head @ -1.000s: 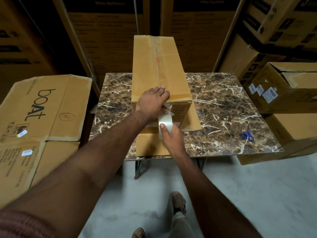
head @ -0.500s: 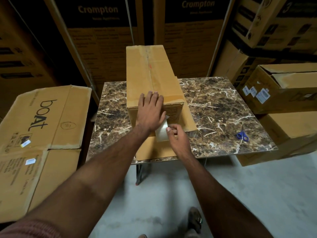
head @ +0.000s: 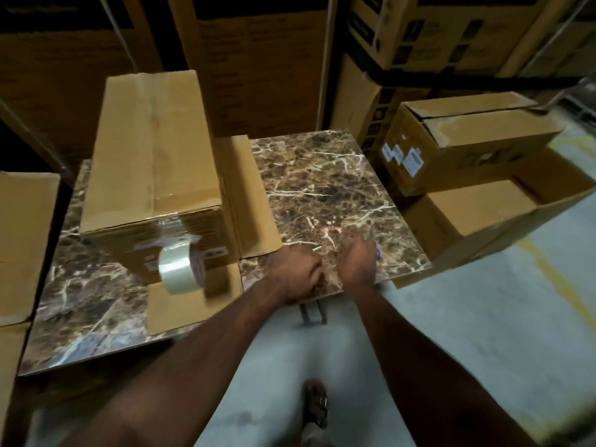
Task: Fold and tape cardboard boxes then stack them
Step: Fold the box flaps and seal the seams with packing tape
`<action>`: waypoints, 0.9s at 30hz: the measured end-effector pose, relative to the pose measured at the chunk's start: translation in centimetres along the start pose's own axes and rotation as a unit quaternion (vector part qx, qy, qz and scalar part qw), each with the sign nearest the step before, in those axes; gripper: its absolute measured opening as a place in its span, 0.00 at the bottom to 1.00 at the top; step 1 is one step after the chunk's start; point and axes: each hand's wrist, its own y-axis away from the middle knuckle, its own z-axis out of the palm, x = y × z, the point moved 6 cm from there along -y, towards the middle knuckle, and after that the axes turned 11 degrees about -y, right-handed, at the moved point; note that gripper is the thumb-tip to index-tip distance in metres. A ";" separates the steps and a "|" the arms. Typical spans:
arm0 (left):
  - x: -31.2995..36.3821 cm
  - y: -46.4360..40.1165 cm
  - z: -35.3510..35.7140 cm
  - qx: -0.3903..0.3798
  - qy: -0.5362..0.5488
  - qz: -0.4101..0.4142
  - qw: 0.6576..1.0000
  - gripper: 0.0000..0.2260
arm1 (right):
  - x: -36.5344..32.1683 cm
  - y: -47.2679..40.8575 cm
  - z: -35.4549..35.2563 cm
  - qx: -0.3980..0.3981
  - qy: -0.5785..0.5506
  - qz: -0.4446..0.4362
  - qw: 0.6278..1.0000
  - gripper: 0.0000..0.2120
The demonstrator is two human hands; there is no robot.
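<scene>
Cardboard box [head: 151,150], long, tan and smooth, standing on my marble-patterned table [head: 325,191] with a clear tape roll [head: 180,269] hanging from its taped near end; my left hand [head: 298,274] curled empty at the table edge; my right hand [head: 358,261] closing on blue-handled scissors [head: 376,251].

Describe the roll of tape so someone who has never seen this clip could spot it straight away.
Start at the brown marble-patterned table. On its left part stands a tall tan cardboard box with a taped top seam. The clear roll of packing tape hangs against the box's near end face, joined to it by a strip of tape. It is the only shiny, see-through ring among dull cardboard.
</scene>
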 end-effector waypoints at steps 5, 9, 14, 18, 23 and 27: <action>2.4 -4.6 2.6 -0.038 0.030 -0.011 0.999 0.13 | 6.8 -6.1 -0.4 -0.062 0.093 0.025 0.993 0.24; 2.4 -6.7 4.1 -0.066 0.068 -0.036 0.995 0.14 | 9.9 -8.9 0.4 -0.098 0.122 0.030 0.987 0.19; 2.6 -7.4 4.6 -0.087 0.051 -0.064 0.993 0.13 | 8.8 -9.1 1.2 -0.159 0.143 -0.067 0.975 0.27; 1.4 -7.6 4.0 -0.087 0.070 -0.101 0.989 0.12 | 7.5 -10.1 2.4 -0.206 0.165 -0.029 0.964 0.22; 0.8 -7.5 3.9 -0.095 0.091 -0.137 0.982 0.11 | 6.3 -10.5 2.3 -0.220 0.192 -0.022 0.956 0.13; 0.3 -6.2 4.7 -0.103 0.101 -0.169 0.975 0.13 | 5.9 -9.9 3.2 -0.246 0.148 -0.035 0.957 0.12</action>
